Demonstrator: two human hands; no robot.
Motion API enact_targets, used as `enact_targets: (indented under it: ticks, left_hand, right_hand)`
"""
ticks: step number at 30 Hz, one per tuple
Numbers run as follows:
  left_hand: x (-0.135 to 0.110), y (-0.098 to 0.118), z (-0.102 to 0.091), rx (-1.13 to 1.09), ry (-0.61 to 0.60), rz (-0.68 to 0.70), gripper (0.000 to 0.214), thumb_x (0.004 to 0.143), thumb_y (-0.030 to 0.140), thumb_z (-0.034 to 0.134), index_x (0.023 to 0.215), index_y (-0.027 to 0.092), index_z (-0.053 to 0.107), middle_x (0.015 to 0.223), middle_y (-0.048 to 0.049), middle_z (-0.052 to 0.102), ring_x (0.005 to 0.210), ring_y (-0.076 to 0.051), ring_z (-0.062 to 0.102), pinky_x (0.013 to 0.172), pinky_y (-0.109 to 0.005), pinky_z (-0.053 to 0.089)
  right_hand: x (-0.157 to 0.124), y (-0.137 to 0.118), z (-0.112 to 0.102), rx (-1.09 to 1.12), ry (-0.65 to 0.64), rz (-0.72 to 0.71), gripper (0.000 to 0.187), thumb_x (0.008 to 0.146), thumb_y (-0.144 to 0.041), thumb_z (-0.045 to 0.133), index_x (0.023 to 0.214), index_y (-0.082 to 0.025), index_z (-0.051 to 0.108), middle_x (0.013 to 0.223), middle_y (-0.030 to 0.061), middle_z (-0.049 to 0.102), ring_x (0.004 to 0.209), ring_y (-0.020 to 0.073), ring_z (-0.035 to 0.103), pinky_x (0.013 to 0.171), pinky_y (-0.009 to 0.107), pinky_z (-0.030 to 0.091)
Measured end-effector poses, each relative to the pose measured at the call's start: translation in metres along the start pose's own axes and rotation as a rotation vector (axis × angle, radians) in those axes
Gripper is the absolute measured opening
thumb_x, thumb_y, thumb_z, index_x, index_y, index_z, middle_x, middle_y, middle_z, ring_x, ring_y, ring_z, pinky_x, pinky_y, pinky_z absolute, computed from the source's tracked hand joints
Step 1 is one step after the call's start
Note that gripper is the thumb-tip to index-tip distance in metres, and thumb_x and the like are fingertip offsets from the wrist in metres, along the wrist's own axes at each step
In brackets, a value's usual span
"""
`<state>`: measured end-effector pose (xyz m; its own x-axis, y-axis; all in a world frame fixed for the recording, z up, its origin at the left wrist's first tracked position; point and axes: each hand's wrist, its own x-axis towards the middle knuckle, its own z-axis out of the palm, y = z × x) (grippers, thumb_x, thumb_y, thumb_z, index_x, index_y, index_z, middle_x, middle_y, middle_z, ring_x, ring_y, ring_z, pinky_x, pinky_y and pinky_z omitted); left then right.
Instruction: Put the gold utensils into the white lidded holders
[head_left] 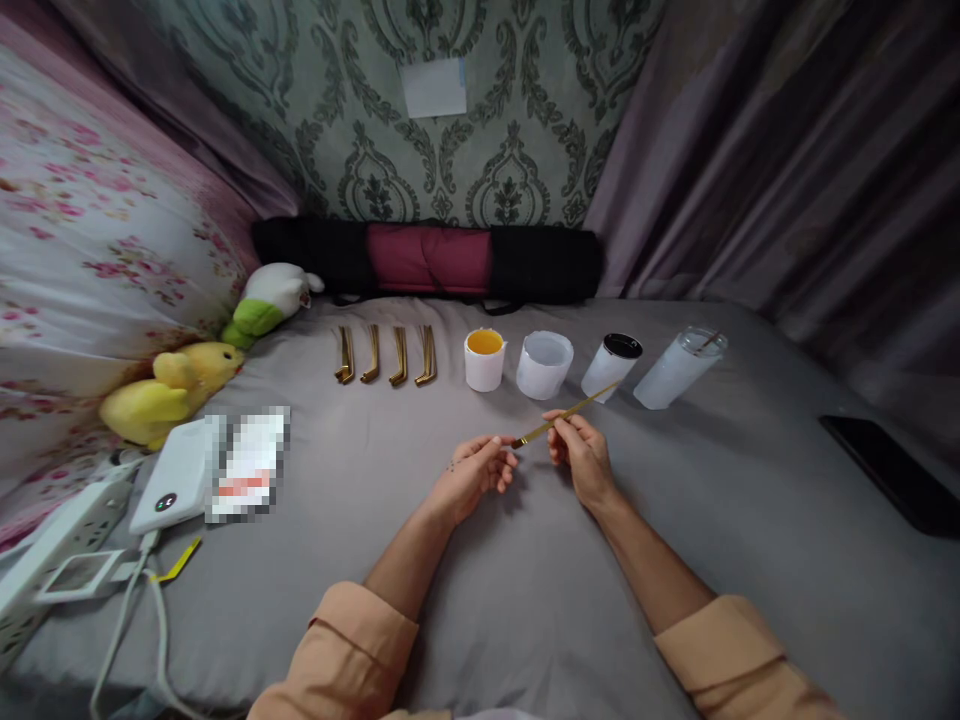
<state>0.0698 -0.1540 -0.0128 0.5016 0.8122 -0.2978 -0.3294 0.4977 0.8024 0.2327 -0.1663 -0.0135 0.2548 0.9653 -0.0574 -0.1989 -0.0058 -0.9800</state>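
Note:
In the head view, my right hand grips a slim gold paintbrush by its handle, fingers pinched around it. The brush slants, its dark bristles low on the left and the handle end up to the right. My left hand has thumb and forefinger closed at the bristle tip, the other fingers loosely curled. Beyond the hands stand a white-wrapped cup with yellow inside, a pale cup, a white-wrapped cup with a dark inside and a taller jar holding a thin stick.
Several gold, slender bundles with angled ends lie in a row on the grey sheet. Left are plush toys, a white power bank, a power strip and cables. A black phone lies right; a long bag lies behind.

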Motion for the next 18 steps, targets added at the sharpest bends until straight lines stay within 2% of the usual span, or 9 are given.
enact_targets:
  ticks: [9, 18]
  left_hand:
    - [-0.002, 0.0008, 0.0011, -0.049, -0.076, -0.09, 0.032, 0.075, 0.035, 0.056, 0.095, 0.011, 0.055, 0.073, -0.0062, 0.058, 0.054, -0.009, 0.052, 0.047, -0.02, 0.036]
    - [-0.0028, 0.0019, 0.0024, -0.055, -0.094, -0.153, 0.027, 0.075, 0.028, 0.057, 0.097, 0.012, 0.053, 0.073, -0.0052, 0.058, 0.054, -0.008, 0.052, 0.047, -0.019, 0.036]
  right_hand:
    - [-0.0035, -0.004, 0.0021, -0.118, -0.023, -0.057, 0.025, 0.075, -0.04, 0.049, 0.085, -0.018, 0.058, 0.058, -0.0027, 0.045, 0.045, 0.007, 0.039, 0.04, 0.019, 0.032]
    - [-0.0055, -0.0065, 0.0016, -0.151, -0.025, -0.053, 0.022, 0.074, -0.037, 0.05, 0.082, -0.019, 0.058, 0.056, -0.0038, 0.045, 0.043, 0.0067, 0.038, 0.04, 0.02, 0.03]
